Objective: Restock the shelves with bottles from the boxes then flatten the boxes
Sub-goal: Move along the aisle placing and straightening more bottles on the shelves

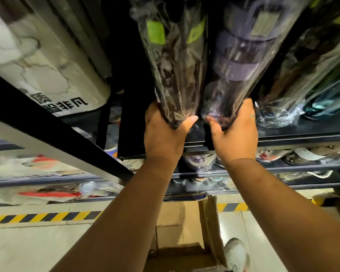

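dark metal shelving (302, 138) fills the upper view, with pale floor beneath. two bottles in clear plastic wrap are held side by side, touching, at the front of the shelf: a dark bottle (175, 75) with green patches near its top, and a purple bottle (234, 61) with a purple strap. the left hand (163, 134) grips the base of the dark bottle, thumb curled round its inner side; the right hand (235, 132) grips the base of the purple bottle the same way, a ring (252, 115) on one finger. whether the bases rest on the shelf cannot be told. just right of the purple bottle more wrapped bottles (302, 71) stand on the same shelf. to the left sits a white marbled container (47, 65) with black lettering. on the floor below the arms stands an open cardboard box (185, 232), a pale shoe (237, 254) beside it, and a yellow-and-black striped line (37, 217) runs across the floor.
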The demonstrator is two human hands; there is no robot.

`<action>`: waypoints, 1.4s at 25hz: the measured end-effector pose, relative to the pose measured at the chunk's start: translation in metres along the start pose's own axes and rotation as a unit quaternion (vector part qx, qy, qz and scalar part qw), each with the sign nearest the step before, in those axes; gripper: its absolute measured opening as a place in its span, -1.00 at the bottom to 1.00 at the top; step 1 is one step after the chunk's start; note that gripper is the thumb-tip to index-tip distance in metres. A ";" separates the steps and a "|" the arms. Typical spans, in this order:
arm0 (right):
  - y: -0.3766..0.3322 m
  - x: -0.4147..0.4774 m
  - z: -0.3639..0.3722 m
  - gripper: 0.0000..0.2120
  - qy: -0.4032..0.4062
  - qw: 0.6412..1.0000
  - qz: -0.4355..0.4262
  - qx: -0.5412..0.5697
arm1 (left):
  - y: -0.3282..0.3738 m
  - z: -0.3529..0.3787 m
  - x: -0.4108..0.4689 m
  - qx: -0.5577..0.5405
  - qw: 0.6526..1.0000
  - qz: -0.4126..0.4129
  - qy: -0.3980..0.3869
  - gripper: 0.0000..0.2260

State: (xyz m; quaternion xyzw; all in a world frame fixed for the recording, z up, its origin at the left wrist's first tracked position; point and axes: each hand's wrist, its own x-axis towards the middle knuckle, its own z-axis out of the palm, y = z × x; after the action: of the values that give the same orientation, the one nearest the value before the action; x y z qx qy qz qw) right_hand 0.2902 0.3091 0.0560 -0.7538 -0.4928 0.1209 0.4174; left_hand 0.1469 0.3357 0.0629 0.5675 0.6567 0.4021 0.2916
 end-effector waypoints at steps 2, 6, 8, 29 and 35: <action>-0.001 0.000 0.001 -0.39 0.007 1.000 0.005 0.010 | 0.000 0.002 -0.001 0.018 1.000 0.000 0.001 -0.27; -0.002 0.000 0.002 -0.41 0.012 1.000 0.009 0.009 | -0.003 0.002 0.001 0.029 0.999 0.003 -0.017 -0.23; -0.003 0.000 0.002 -0.42 0.008 1.000 0.009 0.015 | -0.005 0.000 -0.001 0.026 0.999 0.010 -0.023 -0.21; 0.217 -0.148 -0.141 -0.26 -0.096 0.977 0.069 -0.175 | -0.021 0.088 -0.227 0.372 0.871 0.193 -0.255 -0.20; 0.376 -0.166 -0.305 -0.27 -0.145 0.908 0.203 -0.338 | 0.039 0.229 -0.324 0.401 0.823 0.243 -0.320 -0.24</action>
State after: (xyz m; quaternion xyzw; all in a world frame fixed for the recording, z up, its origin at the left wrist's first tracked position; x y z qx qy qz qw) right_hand 0.6323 -0.0485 -0.0735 -0.9075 -0.3960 0.1372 0.0283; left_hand 0.4193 0.0644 -0.0430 0.8725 0.4704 -0.0427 0.1251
